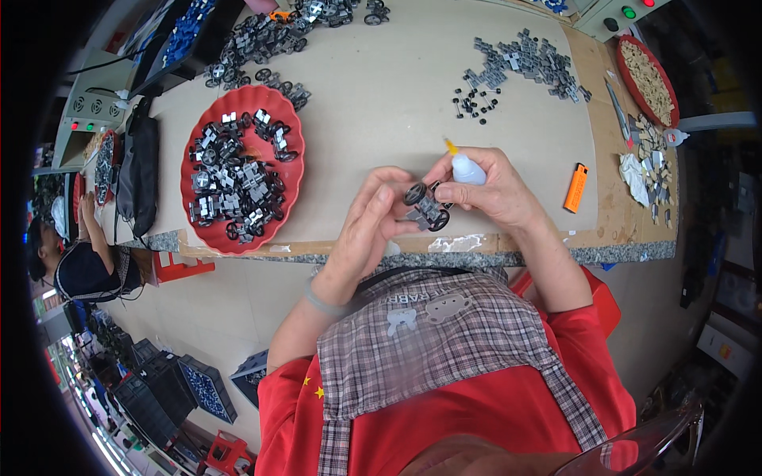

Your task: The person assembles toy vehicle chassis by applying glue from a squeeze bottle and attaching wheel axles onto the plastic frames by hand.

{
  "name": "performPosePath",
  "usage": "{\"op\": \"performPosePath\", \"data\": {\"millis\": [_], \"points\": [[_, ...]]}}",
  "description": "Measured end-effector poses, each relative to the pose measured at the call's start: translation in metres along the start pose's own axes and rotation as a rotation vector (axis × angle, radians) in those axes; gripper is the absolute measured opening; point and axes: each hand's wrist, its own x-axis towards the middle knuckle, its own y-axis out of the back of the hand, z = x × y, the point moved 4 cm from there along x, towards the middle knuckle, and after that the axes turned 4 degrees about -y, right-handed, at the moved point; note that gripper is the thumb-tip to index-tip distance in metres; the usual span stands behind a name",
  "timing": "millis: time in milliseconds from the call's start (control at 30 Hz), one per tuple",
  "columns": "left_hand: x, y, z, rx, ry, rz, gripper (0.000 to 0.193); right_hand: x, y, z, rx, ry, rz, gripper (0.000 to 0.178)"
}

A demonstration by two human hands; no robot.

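Observation:
My left hand (363, 218) holds a small toy vehicle chassis (429, 213), grey with black wheels, just above the table's front edge. In my right hand (504, 194) is a white squeeze bottle (467, 170) with a thin yellow tip pointing up and away. The right thumb and fingers also reach the chassis beside the left fingers. To the left, a red scalloped tray (295, 170) holds many similar wheeled pieces (242, 186). Small black wheel pairs (476, 103) and a heap of grey flat parts (532, 65) lie at the far right.
More wheeled pieces (262, 44) are heaped at the far left. An orange flat oblong tool (576, 189) lies right of my hand. Beyond it are tweezers (617, 109), loose small pieces (657, 174) and a red bowl (671, 111). Another person (91, 270) works at the left.

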Motion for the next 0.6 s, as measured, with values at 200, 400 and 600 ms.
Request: {"op": "performPosePath", "data": {"millis": [200, 400, 600], "points": [[-0.005, -0.012, -0.018, -0.324, 0.380, -0.091, 0.054, 0.002, -0.007, -0.009, -0.142, -0.083, -0.195, 0.036], [-0.011, -0.013, -0.022, -0.431, 0.437, -0.051, 0.057, -0.006, -0.007, -0.003, -0.225, -0.082, -0.142, 0.031], [-0.013, -0.009, -0.024, -0.626, 0.444, 0.019, 0.046, -0.005, 0.047, -0.009, -0.474, 0.089, 0.412, 0.018]]}}
